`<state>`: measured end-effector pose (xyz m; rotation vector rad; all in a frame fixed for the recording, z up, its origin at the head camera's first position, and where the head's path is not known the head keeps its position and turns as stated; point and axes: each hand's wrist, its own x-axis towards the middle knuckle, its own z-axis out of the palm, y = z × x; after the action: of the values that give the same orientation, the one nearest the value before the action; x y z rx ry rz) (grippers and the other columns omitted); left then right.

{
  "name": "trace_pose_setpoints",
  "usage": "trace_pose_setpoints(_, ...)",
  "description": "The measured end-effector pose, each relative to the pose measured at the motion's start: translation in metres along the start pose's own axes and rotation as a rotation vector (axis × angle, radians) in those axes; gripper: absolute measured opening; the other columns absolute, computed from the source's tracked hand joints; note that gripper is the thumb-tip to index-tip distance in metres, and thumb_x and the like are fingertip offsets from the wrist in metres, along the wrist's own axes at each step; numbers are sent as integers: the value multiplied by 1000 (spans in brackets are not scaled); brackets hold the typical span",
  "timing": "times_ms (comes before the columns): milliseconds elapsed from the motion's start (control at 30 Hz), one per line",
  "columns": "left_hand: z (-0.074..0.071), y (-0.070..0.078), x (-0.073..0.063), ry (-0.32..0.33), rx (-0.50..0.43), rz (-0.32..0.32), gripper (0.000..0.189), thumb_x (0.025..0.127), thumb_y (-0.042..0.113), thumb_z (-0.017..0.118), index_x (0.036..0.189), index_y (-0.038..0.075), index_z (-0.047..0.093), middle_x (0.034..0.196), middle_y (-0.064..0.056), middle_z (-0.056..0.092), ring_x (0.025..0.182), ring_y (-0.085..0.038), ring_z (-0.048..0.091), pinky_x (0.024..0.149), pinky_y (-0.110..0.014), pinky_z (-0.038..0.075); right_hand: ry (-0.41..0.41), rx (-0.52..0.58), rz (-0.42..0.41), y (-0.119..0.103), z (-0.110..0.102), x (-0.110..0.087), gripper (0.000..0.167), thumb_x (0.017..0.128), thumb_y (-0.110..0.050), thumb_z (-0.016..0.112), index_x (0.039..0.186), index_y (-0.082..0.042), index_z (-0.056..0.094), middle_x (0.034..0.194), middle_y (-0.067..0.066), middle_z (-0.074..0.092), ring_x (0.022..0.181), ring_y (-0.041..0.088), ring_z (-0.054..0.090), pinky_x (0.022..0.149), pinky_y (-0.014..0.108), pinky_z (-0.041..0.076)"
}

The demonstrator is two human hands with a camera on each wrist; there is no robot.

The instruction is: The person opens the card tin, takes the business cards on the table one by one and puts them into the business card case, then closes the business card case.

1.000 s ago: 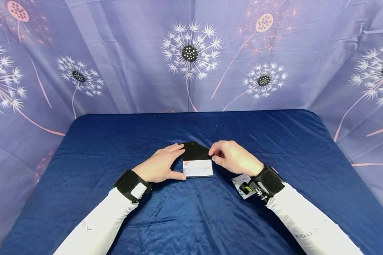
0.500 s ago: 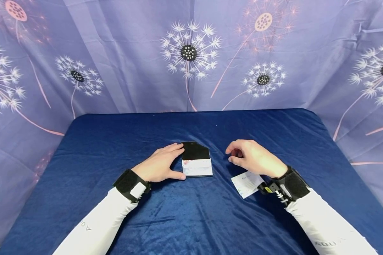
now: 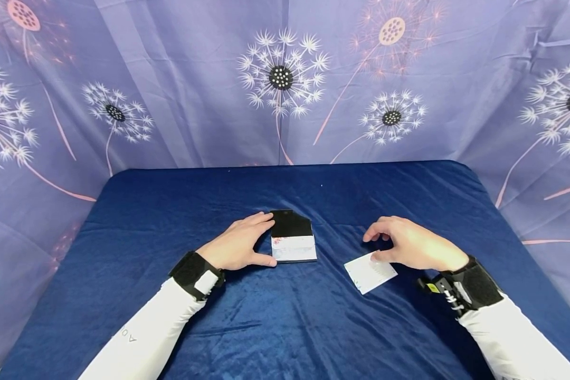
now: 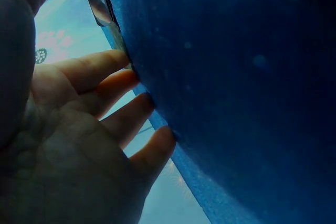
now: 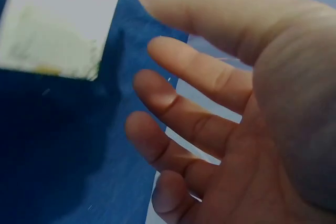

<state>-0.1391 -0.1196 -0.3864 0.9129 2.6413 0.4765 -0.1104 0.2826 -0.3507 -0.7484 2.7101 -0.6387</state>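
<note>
A small flat case (image 3: 292, 224) with a black flap folded back lies mid-table, its front half white with a floral print. My left hand (image 3: 239, 245) rests along the case's left edge, fingers stretched to the flap's corner and thumb at the front corner. In the left wrist view a shiny edge of the case (image 4: 97, 1) shows beside the fingers. To the right lies a white printed card (image 3: 370, 273), slightly turned. Over the card's far right corner, my right hand (image 3: 415, 244) hovers with loosely bent fingers, holding nothing. The right wrist view shows the card (image 5: 63, 24) beside the thumb.
Wrinkled dark blue cloth (image 3: 266, 327) covers the table. A lilac curtain with dandelion prints (image 3: 199, 79) hangs behind it and at both sides. Wrist straps with small devices sit on both arms.
My right hand has left the case's right edge and moved right to the card, its fingers spreading. The card is uncovered from under the wrist. My left hand stays in place.
</note>
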Motion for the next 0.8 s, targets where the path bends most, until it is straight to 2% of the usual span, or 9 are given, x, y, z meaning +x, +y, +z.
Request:
trace_pose_setpoints(133,0,0,0,-3,-6,0,97,94,55,78,164,3,37,173,-13,28,161,-33,21,126,-57,25,-38,-12,41,8,2,-12,37,87,-26,90,121,-22,75,121,-6,67,110,23,59,89,44,51)
trace_pose_setpoints(333,2,0,0,-1,-6,1,97,94,56,78,165,3,37,173,-12,27,161,-32,21,126,-57,24,-37,-44,21,15,7,-22,42,83,-30,93,120,-26,74,120,-6,64,114,25,57,90,46,50)
trace_pose_setpoints(567,2,1,0,0,-10,-3,97,94,55,78,164,3,38,173,-12,27,161,-32,21,126,-56,25,35,-41,-20,22,14,-21,39,81,-28,95,112,-24,73,110,-8,62,98,18,55,83,39,48)
trace_pose_setpoints(800,0,2,0,-2,-17,-6,96,94,55,78,164,3,38,173,-12,27,161,-31,20,126,-56,24,73,18,-32,27,15,-19,30,86,-22,92,106,-21,69,100,-9,62,89,11,58,76,31,50)
